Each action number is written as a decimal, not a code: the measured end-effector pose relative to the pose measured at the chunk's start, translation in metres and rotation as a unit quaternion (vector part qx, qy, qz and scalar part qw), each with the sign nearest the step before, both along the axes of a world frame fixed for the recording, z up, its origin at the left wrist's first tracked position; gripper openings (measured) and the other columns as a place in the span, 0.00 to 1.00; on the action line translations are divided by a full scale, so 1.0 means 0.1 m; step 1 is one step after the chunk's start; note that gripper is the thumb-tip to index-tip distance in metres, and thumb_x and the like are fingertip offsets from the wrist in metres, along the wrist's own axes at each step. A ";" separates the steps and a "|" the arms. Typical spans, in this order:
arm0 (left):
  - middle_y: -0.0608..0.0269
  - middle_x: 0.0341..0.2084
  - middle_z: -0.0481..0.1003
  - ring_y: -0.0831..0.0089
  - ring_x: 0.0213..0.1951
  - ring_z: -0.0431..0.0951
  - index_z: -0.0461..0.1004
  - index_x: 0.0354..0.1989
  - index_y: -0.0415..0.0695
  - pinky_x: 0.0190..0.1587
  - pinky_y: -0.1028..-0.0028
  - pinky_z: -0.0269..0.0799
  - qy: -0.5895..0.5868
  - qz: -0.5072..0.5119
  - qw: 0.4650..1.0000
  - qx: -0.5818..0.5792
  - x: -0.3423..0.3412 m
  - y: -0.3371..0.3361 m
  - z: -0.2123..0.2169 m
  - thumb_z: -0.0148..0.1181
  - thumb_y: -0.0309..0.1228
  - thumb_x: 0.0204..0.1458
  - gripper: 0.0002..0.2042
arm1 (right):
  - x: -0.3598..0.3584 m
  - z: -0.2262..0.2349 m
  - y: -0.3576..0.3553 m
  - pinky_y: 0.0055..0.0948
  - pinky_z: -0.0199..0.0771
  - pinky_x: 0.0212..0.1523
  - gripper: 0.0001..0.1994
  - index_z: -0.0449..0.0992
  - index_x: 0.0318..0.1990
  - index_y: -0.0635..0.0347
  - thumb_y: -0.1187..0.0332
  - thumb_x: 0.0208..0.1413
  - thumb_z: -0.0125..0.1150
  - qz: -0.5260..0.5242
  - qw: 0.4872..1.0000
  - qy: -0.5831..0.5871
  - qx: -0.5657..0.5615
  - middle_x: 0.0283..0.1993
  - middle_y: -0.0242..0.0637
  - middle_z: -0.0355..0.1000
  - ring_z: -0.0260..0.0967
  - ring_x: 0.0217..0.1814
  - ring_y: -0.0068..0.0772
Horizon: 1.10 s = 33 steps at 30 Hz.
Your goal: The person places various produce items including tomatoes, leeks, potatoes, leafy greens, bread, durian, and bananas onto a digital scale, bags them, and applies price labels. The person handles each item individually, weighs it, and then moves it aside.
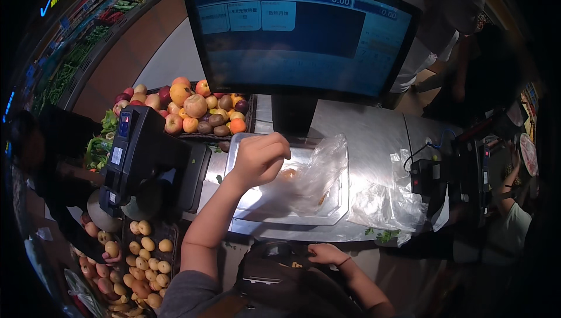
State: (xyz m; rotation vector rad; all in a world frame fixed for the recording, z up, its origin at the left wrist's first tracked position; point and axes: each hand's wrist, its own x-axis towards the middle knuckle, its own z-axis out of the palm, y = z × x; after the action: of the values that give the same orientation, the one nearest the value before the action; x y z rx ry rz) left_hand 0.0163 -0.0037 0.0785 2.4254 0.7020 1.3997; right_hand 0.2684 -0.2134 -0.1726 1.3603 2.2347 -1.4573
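Note:
Over the scale's clear tray (333, 216), my left hand (260, 160) is raised with its fingers curled in; what they hold, if anything, is hidden. A thin clear plastic bag (324, 163) stands crumpled in the tray just right of that hand, with a small brownish item (289, 174) showing in or behind it. Low in front of my body, my right hand (328, 255) has its fingers closed beside a black bag (272, 268) worn at my front. Whether those fingers grip anything cannot be made out.
A large screen (292, 37) rises behind the tray. Black label printers (140, 154) flank it. Mixed fruit fills a dark crate (251, 116) at back left; potatoes (143, 259) lie below. Loose plastic bags (388, 201) cover the steel counter (362, 125). Other people stand at both sides.

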 end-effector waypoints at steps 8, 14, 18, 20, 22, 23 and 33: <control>0.65 0.17 0.68 0.67 0.18 0.70 0.68 0.18 0.43 0.22 0.73 0.65 -0.002 0.013 0.996 -0.084 0.02 -0.26 -0.36 0.50 0.20 0.33 0.04 | -0.03 -0.12 0.05 0.32 0.68 0.35 0.13 0.70 0.38 0.60 0.62 0.47 0.54 -0.051 0.997 0.029 -0.047 0.30 0.42 0.71 0.69 0.32 0.39; 0.62 0.15 0.64 0.63 0.17 0.67 0.65 0.16 0.42 0.21 0.69 0.62 -0.079 -0.052 0.985 -0.147 0.24 -0.53 -0.53 0.49 0.21 0.34 0.02 | -0.09 -0.16 0.07 0.32 0.68 0.35 0.14 0.70 0.39 0.60 0.62 0.48 0.53 -0.038 0.998 0.018 -0.050 0.31 0.43 0.72 0.69 0.33 0.39; 0.61 0.14 0.61 0.62 0.17 0.65 0.63 0.17 0.42 0.20 0.68 0.61 -0.086 -0.152 0.977 -0.125 0.68 -0.87 -0.52 0.50 0.23 0.35 0.03 | -0.27 0.13 0.21 0.32 0.67 0.36 0.14 0.70 0.40 0.60 0.62 0.48 0.52 0.054 0.997 -0.041 -0.025 0.32 0.43 0.71 0.69 0.34 0.39; 0.62 0.13 0.60 0.63 0.16 0.64 0.63 0.14 0.43 0.19 0.68 0.59 -0.101 -0.218 0.962 -0.129 0.88 -1.02 -0.48 0.48 0.21 0.31 0.03 | -0.31 0.16 0.19 0.32 0.67 0.36 0.14 0.70 0.41 0.60 0.62 0.48 0.52 0.038 0.999 -0.023 -0.021 0.32 0.43 0.71 0.69 0.34 0.39; 0.61 0.13 0.60 0.62 0.17 0.65 0.61 0.16 0.42 0.19 0.67 0.60 -0.104 -0.239 0.956 -0.132 1.02 -1.17 -0.51 0.49 0.23 0.34 0.03 | -0.33 0.09 0.17 0.32 0.67 0.36 0.14 0.70 0.41 0.59 0.62 0.48 0.52 0.027 0.999 0.013 -0.016 0.32 0.43 0.71 0.69 0.34 0.39; 0.60 0.14 0.60 0.61 0.18 0.65 0.61 0.16 0.42 0.20 0.67 0.60 -0.104 -0.254 0.952 -0.136 1.07 -1.23 -0.52 0.49 0.24 0.36 0.04 | -0.35 0.07 0.13 0.32 0.67 0.36 0.14 0.70 0.41 0.59 0.63 0.48 0.52 0.018 0.999 0.032 -0.017 0.32 0.43 0.71 0.68 0.34 0.40; 0.59 0.13 0.62 0.59 0.16 0.65 0.60 0.14 0.40 0.18 0.67 0.57 -0.181 -0.434 0.864 -0.180 1.32 -1.75 -0.39 0.51 0.21 0.34 0.06 | -0.39 -0.12 0.10 0.34 0.65 0.33 0.13 0.69 0.42 0.57 0.67 0.46 0.51 0.005 0.996 0.084 -0.002 0.31 0.42 0.71 0.68 0.32 0.40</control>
State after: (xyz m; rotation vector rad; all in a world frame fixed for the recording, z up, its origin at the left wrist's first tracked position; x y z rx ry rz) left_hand 0.1487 -0.1791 0.0392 1.7199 -0.2146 1.1249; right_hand 0.2293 -0.2032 -0.1847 1.2680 2.3329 -1.6278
